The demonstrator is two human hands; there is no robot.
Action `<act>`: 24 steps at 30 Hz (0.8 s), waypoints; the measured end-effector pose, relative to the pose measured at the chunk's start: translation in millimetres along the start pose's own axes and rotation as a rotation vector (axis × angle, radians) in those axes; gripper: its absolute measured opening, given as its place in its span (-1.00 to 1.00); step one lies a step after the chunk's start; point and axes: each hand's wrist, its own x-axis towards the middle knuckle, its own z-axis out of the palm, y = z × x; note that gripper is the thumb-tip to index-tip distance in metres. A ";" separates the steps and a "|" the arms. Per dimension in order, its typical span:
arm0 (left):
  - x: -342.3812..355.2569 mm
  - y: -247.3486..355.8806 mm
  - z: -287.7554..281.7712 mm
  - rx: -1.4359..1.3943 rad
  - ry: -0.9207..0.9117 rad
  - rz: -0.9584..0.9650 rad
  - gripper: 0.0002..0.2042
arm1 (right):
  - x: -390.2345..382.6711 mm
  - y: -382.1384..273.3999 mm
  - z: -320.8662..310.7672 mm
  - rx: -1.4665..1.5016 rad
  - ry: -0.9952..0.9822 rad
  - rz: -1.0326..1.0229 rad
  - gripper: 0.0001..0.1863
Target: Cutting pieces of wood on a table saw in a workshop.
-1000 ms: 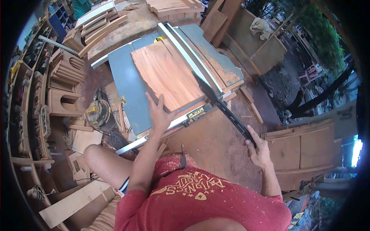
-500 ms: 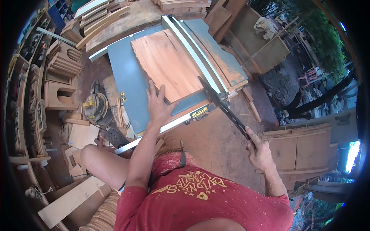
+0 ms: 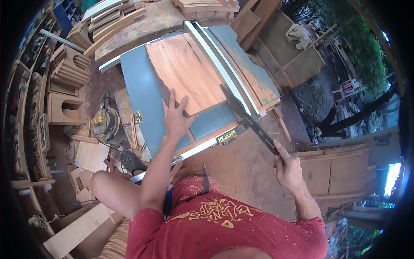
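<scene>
A reddish-brown wooden board lies flat on the blue-grey top of a table saw, alongside its long pale fence. A dark narrow line shows in the board's far part near the fence; I cannot tell whether it is a cut or the blade. My left hand rests at the board's near left corner, fingers spread over the edge. In my right hand, fingers wrap round the end of a long black push stick. Its far tip meets the board's near right corner beside the fence.
Stacked boards lie on a workbench beyond the saw. A yellow-and-black power tool stands on the left, near arched wooden pieces. Wooden panels stand at right. Sawdust covers the floor.
The board has slid slightly farther away from me along the fence, with my left hand and the push stick following it. The whole view has shifted a little.
</scene>
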 end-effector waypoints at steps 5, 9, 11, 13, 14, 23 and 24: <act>14.4 -3.2 -2.6 0.018 -0.036 -0.017 -0.28 | 14.2 -8.0 1.5 -0.038 0.016 -0.019 -0.40; 26.7 -13.4 0.7 0.028 -0.029 -0.021 -0.29 | 26.7 -8.1 5.8 -0.124 0.055 -0.093 -0.40; 32.0 -14.0 -1.8 0.034 -0.032 -0.025 -0.30 | 34.9 -16.4 6.5 -0.087 0.021 -0.061 -0.41; 35.7 -13.1 -4.5 0.067 -0.058 -0.042 -0.32 | 41.5 -18.2 9.0 -0.092 0.033 -0.073 -0.42; 38.4 -15.4 -3.5 0.066 -0.055 -0.041 -0.32 | 44.8 -18.7 10.1 -0.098 0.043 -0.083 -0.42; 70.4 -44.2 6.1 0.140 0.032 0.095 -0.33 | 79.7 -25.0 16.6 -0.117 0.126 -0.229 -0.46; 73.9 -46.0 7.1 0.135 0.027 0.093 -0.33 | 82.3 -29.1 14.9 -0.119 0.125 -0.228 -0.46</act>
